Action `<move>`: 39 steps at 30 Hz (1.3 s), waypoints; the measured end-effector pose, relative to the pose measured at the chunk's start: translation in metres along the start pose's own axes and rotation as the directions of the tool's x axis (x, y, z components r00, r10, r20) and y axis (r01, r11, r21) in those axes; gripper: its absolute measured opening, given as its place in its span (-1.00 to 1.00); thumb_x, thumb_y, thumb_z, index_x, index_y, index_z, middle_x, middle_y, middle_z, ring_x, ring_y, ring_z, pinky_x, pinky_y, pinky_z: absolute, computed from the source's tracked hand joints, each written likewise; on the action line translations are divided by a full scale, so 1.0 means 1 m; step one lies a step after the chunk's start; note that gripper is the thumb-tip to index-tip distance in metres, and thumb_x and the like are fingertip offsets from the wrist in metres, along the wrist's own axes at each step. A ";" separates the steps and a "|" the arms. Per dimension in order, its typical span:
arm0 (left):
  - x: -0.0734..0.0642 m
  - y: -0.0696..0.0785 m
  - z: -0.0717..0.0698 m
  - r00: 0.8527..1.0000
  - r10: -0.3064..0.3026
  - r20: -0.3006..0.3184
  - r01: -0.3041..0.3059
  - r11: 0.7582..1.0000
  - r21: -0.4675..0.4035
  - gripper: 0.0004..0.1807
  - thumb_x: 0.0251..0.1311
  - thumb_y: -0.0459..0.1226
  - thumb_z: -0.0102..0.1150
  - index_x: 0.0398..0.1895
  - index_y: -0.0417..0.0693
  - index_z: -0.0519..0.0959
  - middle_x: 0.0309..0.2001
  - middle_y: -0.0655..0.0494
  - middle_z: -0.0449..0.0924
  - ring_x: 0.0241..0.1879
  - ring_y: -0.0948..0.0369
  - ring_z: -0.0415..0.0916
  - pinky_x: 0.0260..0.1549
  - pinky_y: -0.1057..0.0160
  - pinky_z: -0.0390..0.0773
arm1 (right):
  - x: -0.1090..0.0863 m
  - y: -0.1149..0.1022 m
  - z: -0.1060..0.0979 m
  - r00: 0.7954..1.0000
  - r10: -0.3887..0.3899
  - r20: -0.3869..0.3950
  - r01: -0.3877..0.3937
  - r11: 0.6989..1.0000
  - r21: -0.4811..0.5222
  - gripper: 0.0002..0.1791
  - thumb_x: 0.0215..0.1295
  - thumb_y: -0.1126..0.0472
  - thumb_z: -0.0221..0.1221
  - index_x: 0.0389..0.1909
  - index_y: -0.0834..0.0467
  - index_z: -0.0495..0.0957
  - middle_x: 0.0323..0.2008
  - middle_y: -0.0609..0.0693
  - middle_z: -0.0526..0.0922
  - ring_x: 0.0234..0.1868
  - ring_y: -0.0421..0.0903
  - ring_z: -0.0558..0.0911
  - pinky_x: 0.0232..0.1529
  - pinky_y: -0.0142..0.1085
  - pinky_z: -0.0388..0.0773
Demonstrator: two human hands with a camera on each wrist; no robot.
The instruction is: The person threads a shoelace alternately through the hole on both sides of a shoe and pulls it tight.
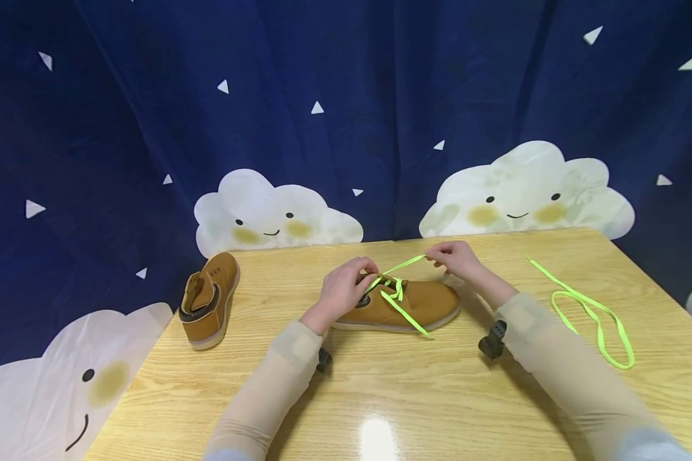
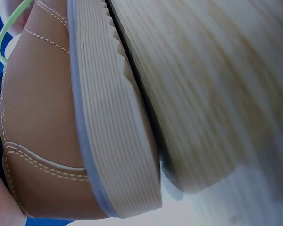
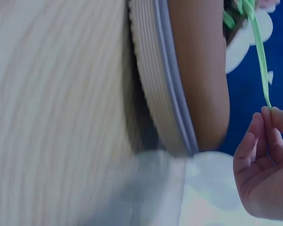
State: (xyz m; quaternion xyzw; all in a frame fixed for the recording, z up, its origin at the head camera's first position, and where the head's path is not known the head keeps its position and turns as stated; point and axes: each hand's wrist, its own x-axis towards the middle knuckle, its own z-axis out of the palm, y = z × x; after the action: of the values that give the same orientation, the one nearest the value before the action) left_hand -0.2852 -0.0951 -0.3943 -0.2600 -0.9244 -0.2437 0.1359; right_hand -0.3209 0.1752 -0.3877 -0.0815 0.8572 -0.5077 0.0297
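A brown lace-up shoe [image 1: 429,301] stands on its pale sole, toe to the right, between the two hands. My left hand [image 1: 343,289] grips it at the collar, fingers curled over the opening and partly hiding it. Thumb and fingertips of my right hand [image 1: 457,257] pinch the tip of a neon green shoelace [image 1: 408,262], drawn taut up from the eyelets above the toe. The right wrist view shows this pinch on the lace [image 3: 262,61] clearly. The lace's other end [image 1: 406,312] hangs loose down the shoe's near side.
A second brown shoe [image 1: 210,298], with no lace showing in it, stands at the table's left edge. Another neon green shoelace [image 1: 601,314] lies loosely looped to the right, beside my right forearm. Behind the wooden table [image 1: 438,397] hangs a dark blue curtain [image 1: 346,57].
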 end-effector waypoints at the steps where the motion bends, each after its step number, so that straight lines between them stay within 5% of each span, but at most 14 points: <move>1: 0.000 0.000 0.000 1.000 0.001 -0.001 -0.001 1.000 0.002 -0.95 0.35 -0.16 0.16 -0.20 0.16 0.58 -0.39 0.25 0.50 -0.56 0.31 0.34 -0.57 0.27 0.33 | 0.000 0.002 -0.005 1.000 0.001 -0.010 -0.001 1.000 0.005 -0.62 0.44 0.16 0.10 -0.06 0.47 0.55 -0.13 0.26 0.64 -0.21 -0.01 0.59 -0.35 -0.20 0.54; 14: 0.003 0.000 -0.001 1.000 0.026 0.006 -0.026 0.998 0.050 -0.95 0.38 -0.16 0.11 -0.23 0.14 0.55 -0.37 0.30 0.48 -0.52 0.32 0.37 -0.54 0.26 0.37 | -0.013 0.021 -0.071 0.980 0.023 -0.198 -0.031 0.999 -0.036 -0.55 0.47 0.10 0.06 -0.03 0.49 0.51 -0.15 0.16 0.65 -0.40 -0.33 0.52 -0.42 -0.34 0.52; 20: 0.003 0.000 -0.001 0.999 0.033 0.003 -0.033 0.998 0.053 -0.95 0.39 -0.15 0.11 -0.24 0.13 0.54 -0.36 0.30 0.49 -0.51 0.32 0.38 -0.54 0.26 0.38 | -0.023 0.028 -0.091 0.974 0.005 -0.225 -0.033 0.992 -0.121 -0.52 0.49 0.05 0.02 -0.05 0.46 0.53 -0.09 0.29 0.60 -0.33 -0.16 0.54 -0.46 -0.34 0.50; 27: 0.003 0.000 0.000 1.000 0.025 0.005 -0.025 0.998 0.061 -0.95 0.39 -0.16 0.11 -0.22 0.13 0.54 -0.35 0.28 0.49 -0.51 0.31 0.39 -0.53 0.25 0.38 | -0.029 0.025 -0.083 0.980 -0.042 -0.196 0.003 0.981 -0.194 -0.57 0.47 0.08 0.05 -0.14 0.44 0.57 -0.13 0.33 0.59 -0.38 -0.13 0.54 -0.49 -0.32 0.50; 32: 0.002 0.001 0.000 1.000 0.020 0.004 -0.021 0.999 0.051 -0.94 0.38 -0.15 0.11 -0.24 0.13 0.54 -0.36 0.29 0.48 -0.51 0.32 0.38 -0.53 0.25 0.38 | -0.031 0.025 -0.066 0.992 -0.070 -0.101 0.041 0.962 -0.270 -0.64 0.42 0.12 0.13 -0.19 0.41 0.60 -0.30 0.25 0.64 -0.40 -0.01 0.59 -0.49 -0.30 0.46; 36: 0.002 0.001 0.000 1.000 0.016 0.001 -0.016 0.999 0.042 -0.94 0.38 -0.15 0.12 -0.24 0.11 0.54 -0.39 0.29 0.46 -0.54 0.32 0.36 -0.55 0.26 0.36 | -0.032 0.023 -0.052 0.997 -0.080 0.003 0.077 0.943 -0.322 -0.66 0.42 0.13 0.13 -0.12 0.37 0.61 -0.21 0.25 0.65 -0.27 0.14 0.63 -0.38 -0.23 0.49; 39: 0.002 0.000 0.000 1.000 0.005 0.011 -0.006 0.999 0.032 -0.95 0.37 -0.17 0.14 -0.24 0.10 0.55 -0.39 0.28 0.46 -0.56 0.32 0.35 -0.56 0.27 0.35 | -0.033 0.018 -0.044 0.994 -0.104 0.036 0.110 0.918 -0.380 -0.68 0.41 0.13 0.14 -0.10 0.33 0.62 -0.17 0.20 0.66 -0.27 0.08 0.63 -0.30 -0.18 0.50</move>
State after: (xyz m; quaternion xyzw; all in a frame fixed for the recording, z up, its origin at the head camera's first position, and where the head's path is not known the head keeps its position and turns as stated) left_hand -0.2867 -0.0944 -0.3930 -0.2616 -0.9282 -0.2272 0.1357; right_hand -0.2960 0.2272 -0.3834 -0.1362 0.9335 -0.3315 -0.0078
